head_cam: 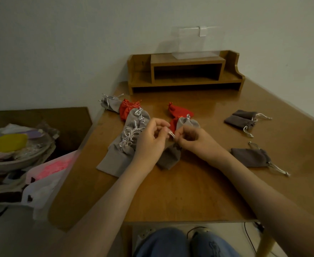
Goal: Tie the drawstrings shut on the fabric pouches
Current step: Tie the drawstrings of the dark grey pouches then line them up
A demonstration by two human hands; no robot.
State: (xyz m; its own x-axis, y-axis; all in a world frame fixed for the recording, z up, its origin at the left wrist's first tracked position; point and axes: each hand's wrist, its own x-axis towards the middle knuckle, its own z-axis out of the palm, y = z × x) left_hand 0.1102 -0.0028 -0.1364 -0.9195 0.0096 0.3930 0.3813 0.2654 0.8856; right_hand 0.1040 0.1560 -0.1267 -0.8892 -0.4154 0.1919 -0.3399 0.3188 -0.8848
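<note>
Centrally, fingers (162,124) of left hand (149,139) and right hand (196,139) pinch the drawstring (171,134).

Both hands raised together, left hand (149,139) fingers curled, right hand (194,139) pinching, forearms converging

Four dark grey pouches (250,157) are on the table (189,197): two side by side near the right edge, one alone nearer the front, and one at the middle. The left hand (149,141) and right hand (195,140) both pinch that one's single white drawstring (171,134). At least three red pouches (181,110) show. Of the light grey pouches (113,165), two lie singly, and the rest overlap along the left edge, too bunched to count. One wooden shelf (185,71) at the far edge carries one clear box (191,43).
</note>
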